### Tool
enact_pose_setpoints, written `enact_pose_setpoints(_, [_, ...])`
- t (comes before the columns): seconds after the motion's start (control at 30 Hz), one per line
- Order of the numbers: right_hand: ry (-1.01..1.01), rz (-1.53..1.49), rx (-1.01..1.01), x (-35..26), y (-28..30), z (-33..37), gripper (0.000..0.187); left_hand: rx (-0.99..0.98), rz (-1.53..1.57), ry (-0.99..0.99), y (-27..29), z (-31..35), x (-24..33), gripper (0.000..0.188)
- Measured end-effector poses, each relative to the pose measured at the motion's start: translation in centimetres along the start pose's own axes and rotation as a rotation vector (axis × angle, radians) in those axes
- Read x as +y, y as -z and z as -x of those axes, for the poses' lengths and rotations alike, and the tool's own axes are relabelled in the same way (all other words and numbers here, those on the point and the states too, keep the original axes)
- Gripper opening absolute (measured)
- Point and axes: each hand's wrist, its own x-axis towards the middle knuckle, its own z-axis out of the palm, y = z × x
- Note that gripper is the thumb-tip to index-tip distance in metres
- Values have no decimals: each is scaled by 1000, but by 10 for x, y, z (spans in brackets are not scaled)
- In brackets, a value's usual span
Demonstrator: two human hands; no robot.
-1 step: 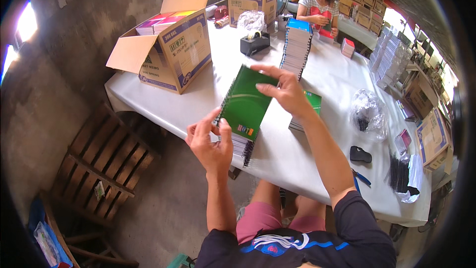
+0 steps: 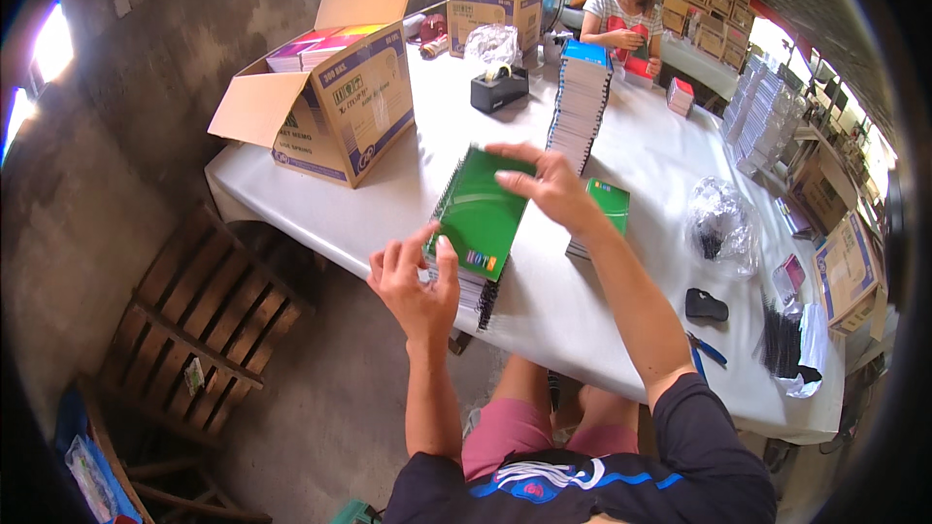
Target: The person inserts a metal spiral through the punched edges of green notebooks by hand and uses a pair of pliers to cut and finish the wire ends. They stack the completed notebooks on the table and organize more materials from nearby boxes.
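A green spiral notebook (image 2: pixel 480 213) is tilted above the near edge of the table. My left hand (image 2: pixel 416 281) pinches its lower left corner, near the black coil, between thumb and fingers. At its upper right side, my right hand (image 2: pixel 553 189) grips the edge with the thumb on the cover. Just under it lies a stack of coil-bound notebooks (image 2: pixel 470 289), mostly hidden by the green cover and my left hand. To the right, partly behind my right forearm, sits a short stack of green notebooks (image 2: pixel 608 202).
A tall stack of blue-topped notebooks (image 2: pixel 581 102) stands beyond my hands, beside a black tape dispenser (image 2: pixel 500 89). An open carton (image 2: pixel 359 107) occupies the far left. Rightward lie a clear plastic bag (image 2: pixel 723 223), a black case (image 2: pixel 706 305), blue pliers (image 2: pixel 709 349) and black coils (image 2: pixel 780 340). A co-worker (image 2: pixel 624 24) sits opposite.
The green notebook has come down slightly toward me, and its cover lies flatter to view. My right hand has moved with it; my left hand has shifted only a little.
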Motion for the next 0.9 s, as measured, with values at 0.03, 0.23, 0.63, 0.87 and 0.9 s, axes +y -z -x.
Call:
enact_pose_setpoints(0.03, [9,247,-19,25,-1,0,39,68,-57,-44,-14,8,-14,32])
enact_pose_setpoints(0.23, [-112,-314,339,57,-40,4,37,179,604,111,-42,6,-32,43])
enact_pose_setpoints(0.63, [-109,-341,484,65,-59,-5,32,212,767,158,-77,1,-21,70])
enact_pose_setpoints(0.87, [193,555,830,89,9,24,38,413,611,135,-47,4,-33,74])
enact_pose_setpoints(0.9, [-29,833,876,94,43,46,49,491,614,101,-38,5,-34,66])
